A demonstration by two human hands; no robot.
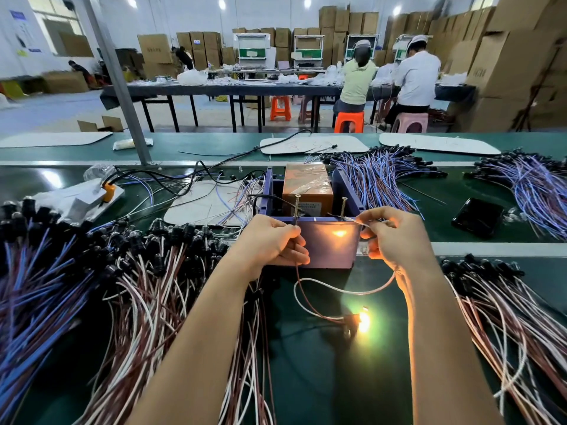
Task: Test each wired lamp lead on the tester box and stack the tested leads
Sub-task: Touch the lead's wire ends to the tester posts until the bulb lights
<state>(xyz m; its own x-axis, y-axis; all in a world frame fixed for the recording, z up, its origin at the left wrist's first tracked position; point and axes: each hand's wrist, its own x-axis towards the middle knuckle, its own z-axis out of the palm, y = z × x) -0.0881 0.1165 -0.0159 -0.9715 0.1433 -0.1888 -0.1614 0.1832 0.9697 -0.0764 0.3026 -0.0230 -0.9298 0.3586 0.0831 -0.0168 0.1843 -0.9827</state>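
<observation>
The purple tester box [328, 250] stands in front of me on the green bench, with two upright screws [297, 207] as contacts. My left hand [273, 243] pinches the brown wire [302, 286] of a lamp lead at the left screw. My right hand [395, 233] pinches the white wire [346, 290] end at the right screw [342, 207]. The lead's lamp [362, 319] lies on the bench below the box and glows bright yellow. A pile of brown-and-white leads [147, 289] lies to the left, another pile [503, 311] to the right.
Blue-wired leads lie at far left [33, 280] and behind the box at right [377, 176], [534, 185]. A black phone [477, 216] lies at right. A white power strip with an orange plug [109, 191] sits at left. A steel post [122, 87] rises behind. Seated people work at a far table.
</observation>
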